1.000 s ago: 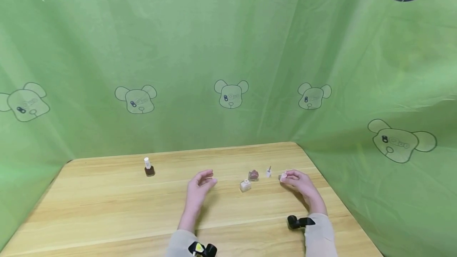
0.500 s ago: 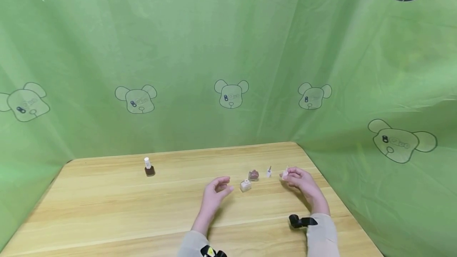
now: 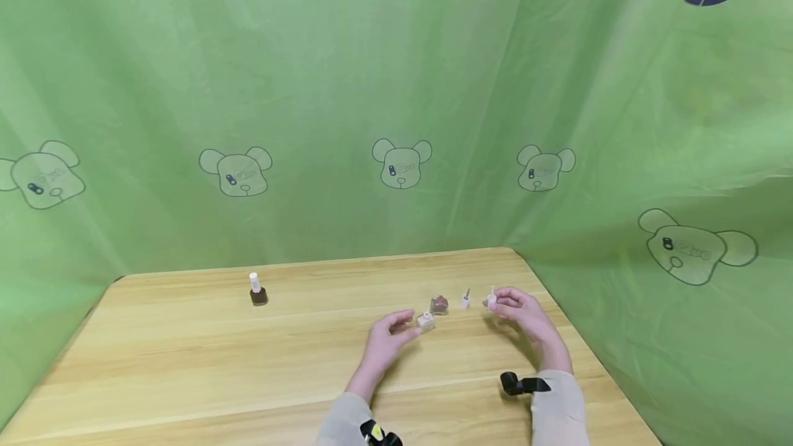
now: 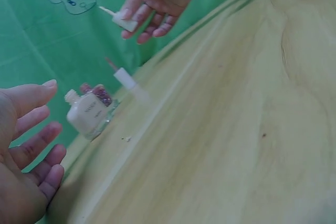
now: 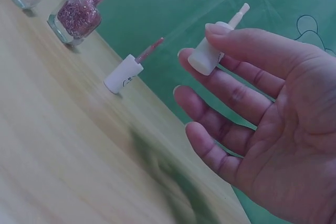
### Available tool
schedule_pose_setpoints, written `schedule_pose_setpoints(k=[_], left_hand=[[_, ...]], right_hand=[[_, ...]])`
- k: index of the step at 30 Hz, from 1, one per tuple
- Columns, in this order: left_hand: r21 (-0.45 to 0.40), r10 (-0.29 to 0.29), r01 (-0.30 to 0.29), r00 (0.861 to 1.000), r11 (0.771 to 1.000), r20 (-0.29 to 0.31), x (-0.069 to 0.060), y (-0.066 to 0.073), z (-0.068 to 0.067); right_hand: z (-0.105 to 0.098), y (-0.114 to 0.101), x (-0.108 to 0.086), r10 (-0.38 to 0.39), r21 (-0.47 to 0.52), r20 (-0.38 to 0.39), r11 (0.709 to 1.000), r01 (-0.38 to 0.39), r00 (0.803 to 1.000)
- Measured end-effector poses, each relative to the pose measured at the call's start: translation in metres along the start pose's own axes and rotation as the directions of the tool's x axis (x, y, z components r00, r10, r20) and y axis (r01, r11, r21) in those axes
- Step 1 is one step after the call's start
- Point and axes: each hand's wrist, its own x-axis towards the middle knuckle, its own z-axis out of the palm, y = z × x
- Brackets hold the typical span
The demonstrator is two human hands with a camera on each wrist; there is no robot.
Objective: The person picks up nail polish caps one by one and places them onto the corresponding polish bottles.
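Observation:
In the head view my right hand (image 3: 528,319) pinches a white nail polish cap (image 5: 205,57) between thumb and fingers, its pale brush pointing up. My left hand (image 3: 385,344), fingers loosely bent and holding nothing, is beside an uncapped bottle of whitish nail polish (image 4: 88,114). The left wrist view shows a gap between them. Behind that bottle stands an uncapped bottle of pink glitter nail polish (image 5: 77,18). Between it and my right hand, a second white cap (image 5: 124,74) stands on the table with its pink glitter brush upward.
A capped bottle of dark nail polish (image 3: 259,294) stands far left on the wooden table (image 3: 204,356). Green curtains (image 3: 396,88) printed with bear heads hang along the table's back and sides.
My left hand has moved right across the table, up to the whitish bottle. The right hand has turned the held cap so its brush now shows pointing up.

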Motion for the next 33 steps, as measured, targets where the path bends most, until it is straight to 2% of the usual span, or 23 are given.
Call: schedule_pose_setpoints(k=[4,9,13,20,33], left_hand=[[0.083,0.052,-0.051,0.999,0.995,-0.012,0.004,-0.003,0.005],[0.139,-0.002,0.005,1.000,0.990,-0.022,0.010,-0.002,0.008],[0.184,-0.020,0.025,0.999,0.983,-0.028,0.014,0.000,0.011],[0.209,-0.024,0.031,0.999,0.977,-0.034,0.019,0.002,0.014],[0.260,-0.010,0.025,0.998,0.965,-0.058,0.022,0.004,0.019]], right_hand=[[0.001,-0.002,0.000,-0.007,-0.007,0.005,1.000,0.007,1.000],[0.004,-0.005,0.000,-0.013,-0.029,0.014,0.999,0.013,1.000],[0.006,-0.008,0.001,-0.014,-0.058,0.014,0.998,0.015,1.000],[0.013,-0.015,0.001,-0.029,-0.101,0.034,0.994,0.032,0.999],[0.024,-0.026,0.004,-0.117,-0.170,0.089,0.977,0.131,0.989]])
